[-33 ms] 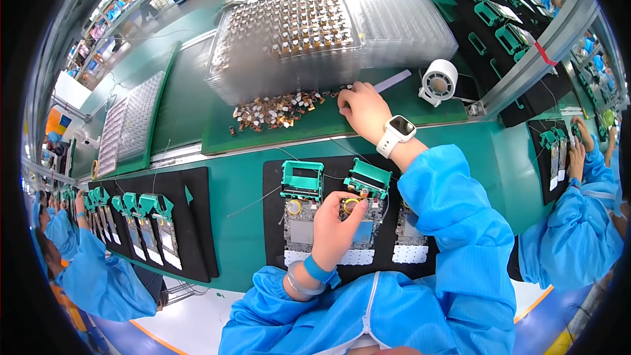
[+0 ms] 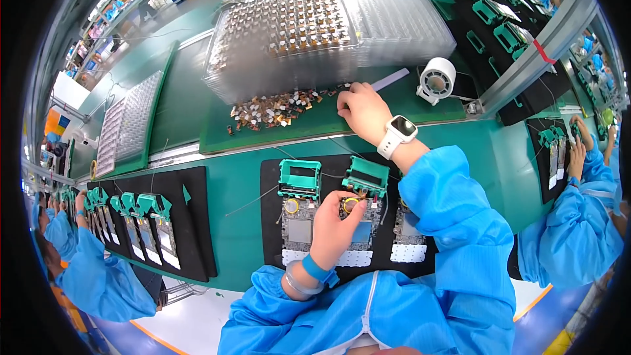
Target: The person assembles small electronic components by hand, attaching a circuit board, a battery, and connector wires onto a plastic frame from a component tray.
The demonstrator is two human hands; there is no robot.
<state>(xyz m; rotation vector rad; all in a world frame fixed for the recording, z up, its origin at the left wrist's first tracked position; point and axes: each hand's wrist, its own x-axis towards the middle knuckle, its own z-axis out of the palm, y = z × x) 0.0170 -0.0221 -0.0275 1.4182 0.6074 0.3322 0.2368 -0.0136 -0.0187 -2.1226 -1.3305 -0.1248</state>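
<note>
The left hand [image 2: 332, 223] is lying over the middle circuit board [image 2: 361, 233], its thumb and forefinger curling in with a narrow gap between them, near a round part with a yellow rim [image 2: 350, 204]. The right hand [image 2: 363, 108] is reaching out over the green mat [image 2: 420, 113], fingers bent and drawn close together, just beside the right end of a pile of small parts [image 2: 273, 110]. From above, the fingertips are partly hidden, so I cannot tell whether either hand is gripping anything.

The middle board is lying on a black mat [image 2: 382, 253], between a left board [image 2: 299, 231] and a right board [image 2: 407, 229], which the right sleeve [image 2: 453, 204] is partly covering. Green holders [image 2: 300, 177] are standing at the far ends of the left and middle boards. The black mat is resting on the teal surface [image 2: 236, 240].

Behind the pile, a stack of clear trays [image 2: 312, 20] is carrying rows of small parts. A white fan [image 2: 437, 81] is standing to the right of the right hand, and a pale strip [image 2: 391, 80] is lying between them.
</note>
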